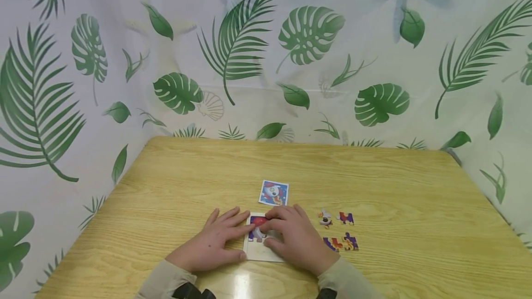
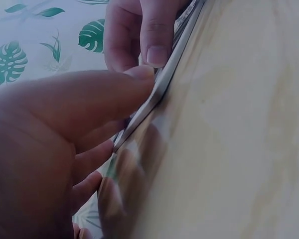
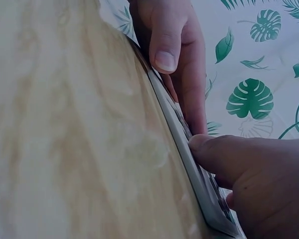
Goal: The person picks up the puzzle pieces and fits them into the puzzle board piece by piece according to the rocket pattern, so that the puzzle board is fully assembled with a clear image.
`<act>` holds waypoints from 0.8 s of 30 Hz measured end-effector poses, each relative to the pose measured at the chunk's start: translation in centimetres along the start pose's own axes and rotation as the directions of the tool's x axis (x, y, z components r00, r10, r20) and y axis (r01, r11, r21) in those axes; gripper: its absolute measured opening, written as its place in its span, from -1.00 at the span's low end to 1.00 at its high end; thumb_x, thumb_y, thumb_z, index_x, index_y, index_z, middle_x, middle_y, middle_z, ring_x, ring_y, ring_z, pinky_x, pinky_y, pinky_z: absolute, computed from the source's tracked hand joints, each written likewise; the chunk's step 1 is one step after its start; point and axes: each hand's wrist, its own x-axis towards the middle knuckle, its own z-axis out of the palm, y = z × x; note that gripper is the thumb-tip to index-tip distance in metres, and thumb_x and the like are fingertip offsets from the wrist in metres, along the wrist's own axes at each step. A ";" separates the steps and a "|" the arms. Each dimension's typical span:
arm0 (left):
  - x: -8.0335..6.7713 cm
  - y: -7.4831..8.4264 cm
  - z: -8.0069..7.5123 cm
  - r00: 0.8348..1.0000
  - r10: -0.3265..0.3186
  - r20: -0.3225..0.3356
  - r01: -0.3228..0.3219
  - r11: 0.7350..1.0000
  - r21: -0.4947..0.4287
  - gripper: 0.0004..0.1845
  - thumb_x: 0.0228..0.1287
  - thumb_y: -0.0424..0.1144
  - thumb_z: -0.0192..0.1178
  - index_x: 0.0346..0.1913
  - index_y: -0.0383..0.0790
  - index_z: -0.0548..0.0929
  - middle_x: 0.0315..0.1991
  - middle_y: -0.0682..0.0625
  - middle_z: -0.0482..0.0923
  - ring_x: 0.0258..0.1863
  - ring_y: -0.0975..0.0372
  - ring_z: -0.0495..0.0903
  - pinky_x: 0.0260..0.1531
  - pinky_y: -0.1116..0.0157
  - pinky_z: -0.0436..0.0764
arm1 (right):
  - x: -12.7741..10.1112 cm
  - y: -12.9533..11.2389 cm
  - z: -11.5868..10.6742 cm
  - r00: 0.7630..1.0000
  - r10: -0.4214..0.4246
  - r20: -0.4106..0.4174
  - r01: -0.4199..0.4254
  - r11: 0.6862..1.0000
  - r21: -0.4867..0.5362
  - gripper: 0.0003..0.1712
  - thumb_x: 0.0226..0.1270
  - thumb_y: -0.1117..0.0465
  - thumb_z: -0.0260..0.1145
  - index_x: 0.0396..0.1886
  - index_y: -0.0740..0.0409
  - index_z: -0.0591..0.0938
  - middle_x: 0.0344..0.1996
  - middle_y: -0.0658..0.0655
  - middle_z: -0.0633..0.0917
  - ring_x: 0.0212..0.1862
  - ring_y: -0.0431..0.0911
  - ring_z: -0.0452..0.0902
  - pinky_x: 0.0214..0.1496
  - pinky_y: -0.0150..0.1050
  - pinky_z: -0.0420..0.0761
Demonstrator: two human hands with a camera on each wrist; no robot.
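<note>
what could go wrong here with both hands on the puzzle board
1. Both hands, left hand and right hand, press on the board; on the glossy table it may slide and unseat the placed pieces.
2. The right hand's wrist lies close to the loose pieces; a sweep could scatter them.
3. The hands hide most of the board, so a misfit could go unnoticed.

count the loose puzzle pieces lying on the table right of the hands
4, in two rows: a white piece and a red-purple piece behind, two purple-orange pieces in front. More may be hidden under the right hand.
</note>
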 end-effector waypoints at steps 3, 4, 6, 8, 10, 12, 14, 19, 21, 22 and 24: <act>0.0 0.0 0.0 1.000 0.004 -0.002 -0.004 1.000 0.015 -0.26 0.40 0.23 0.15 0.57 0.13 0.28 0.61 0.05 0.01 0.60 0.05 -0.15 0.45 -0.23 -0.35 | 0.0 0.0 -0.1 1.000 0.001 0.008 -0.001 1.000 -0.013 -0.75 0.29 -0.06 0.46 -0.05 -0.25 0.79 0.18 -0.09 0.62 0.31 -0.07 0.42 0.44 0.38 0.07; 0.1 0.0 0.0 1.000 0.004 -0.004 -0.004 1.000 0.021 -0.26 0.40 0.23 0.15 0.56 0.14 0.28 0.61 0.05 0.01 0.60 0.05 -0.15 0.45 -0.22 -0.35 | 0.0 0.1 -0.2 1.000 0.000 0.009 0.000 1.000 -0.015 -0.75 0.29 -0.06 0.46 -0.05 -0.25 0.79 0.18 -0.08 0.62 0.31 -0.07 0.43 0.44 0.39 0.07; 0.1 0.0 0.0 1.000 0.002 -0.010 -0.002 1.000 0.025 -0.27 0.40 0.23 0.16 0.56 0.14 0.29 0.61 0.05 0.02 0.60 0.05 -0.14 0.45 -0.23 -0.33 | 0.0 0.1 -0.1 1.000 -0.001 0.010 0.001 1.000 -0.009 -0.75 0.30 -0.06 0.45 -0.05 -0.24 0.79 0.18 -0.08 0.62 0.31 -0.07 0.43 0.44 0.39 0.08; 0.2 -0.1 0.1 1.000 0.001 -0.020 0.000 1.000 0.025 -0.26 0.39 0.24 0.17 0.56 0.14 0.29 0.60 0.04 0.05 0.60 0.04 -0.12 0.45 -0.25 -0.32 | 0.0 0.1 -0.1 1.000 0.001 0.011 -0.001 1.000 0.003 -0.75 0.30 -0.06 0.45 -0.04 -0.23 0.78 0.18 -0.08 0.62 0.31 -0.07 0.42 0.44 0.38 0.10; 0.2 -0.1 0.3 0.999 -0.006 -0.031 0.007 1.000 0.016 -0.24 0.37 0.25 0.18 0.56 0.14 0.29 0.59 0.04 0.08 0.59 0.04 -0.10 0.44 -0.26 -0.31 | 0.0 0.2 0.0 1.000 0.003 0.013 -0.003 1.000 0.016 -0.75 0.30 -0.05 0.46 -0.04 -0.23 0.78 0.18 -0.08 0.61 0.31 -0.07 0.42 0.44 0.36 0.11; 0.3 -0.1 0.4 0.999 -0.014 -0.044 0.015 1.000 0.012 -0.21 0.34 0.26 0.20 0.57 0.12 0.29 0.59 0.05 0.10 0.59 0.04 -0.09 0.44 -0.27 -0.30 | 0.0 0.2 0.0 1.000 0.006 0.014 -0.006 0.999 0.032 -0.74 0.31 -0.04 0.46 -0.02 -0.21 0.78 0.19 -0.07 0.61 0.31 -0.06 0.42 0.45 0.34 0.11; 0.4 0.0 0.5 0.998 -0.020 -0.058 0.020 1.000 0.008 -0.19 0.32 0.26 0.23 0.56 0.11 0.29 0.58 0.06 0.12 0.59 0.03 -0.08 0.43 -0.28 -0.30 | -0.1 0.3 0.0 1.000 0.005 0.015 -0.006 0.999 0.038 -0.69 0.31 -0.04 0.45 0.03 -0.21 0.76 0.20 -0.06 0.60 0.32 -0.05 0.41 0.46 0.32 0.11; 0.4 0.1 0.7 0.997 -0.033 -0.064 0.034 0.999 0.001 -0.17 0.29 0.25 0.26 0.57 0.14 0.27 0.60 0.06 0.06 0.59 0.04 -0.09 0.43 -0.27 -0.32 | -0.2 0.7 -0.1 1.000 0.027 0.016 -0.027 0.999 0.032 -0.55 0.31 -0.12 0.42 0.18 -0.22 0.69 0.23 -0.05 0.56 0.31 -0.04 0.38 0.43 0.12 0.28; 0.4 0.2 0.7 0.997 -0.040 -0.062 0.040 0.999 -0.004 -0.17 0.29 0.25 0.26 0.57 0.14 0.27 0.60 0.06 0.05 0.59 0.04 -0.09 0.44 -0.26 -0.32 | -0.2 1.1 -0.3 0.999 0.046 0.002 -0.046 0.999 0.028 -0.51 0.30 -0.14 0.42 0.21 -0.21 0.67 0.25 -0.05 0.55 0.32 -0.04 0.37 0.41 0.06 0.32; 0.4 0.2 0.7 0.997 -0.043 -0.061 0.043 0.999 -0.004 -0.17 0.29 0.25 0.26 0.57 0.14 0.27 0.60 0.05 0.05 0.59 0.04 -0.09 0.44 -0.26 -0.32 | -0.3 1.3 -0.5 0.998 0.059 -0.008 -0.059 0.998 0.029 -0.50 0.29 -0.13 0.43 0.21 -0.20 0.66 0.26 -0.04 0.55 0.33 -0.02 0.36 0.41 0.08 0.32; 0.4 0.3 0.8 0.997 -0.051 -0.061 0.051 0.999 -0.002 -0.17 0.28 0.25 0.26 0.56 0.12 0.29 0.60 0.05 0.07 0.59 0.04 -0.09 0.45 -0.24 -0.33 | -0.5 2.0 -0.9 0.996 0.082 -0.036 -0.081 0.996 0.023 -0.48 0.28 -0.12 0.45 0.23 -0.19 0.65 0.26 -0.03 0.55 0.34 0.00 0.36 0.42 0.10 0.30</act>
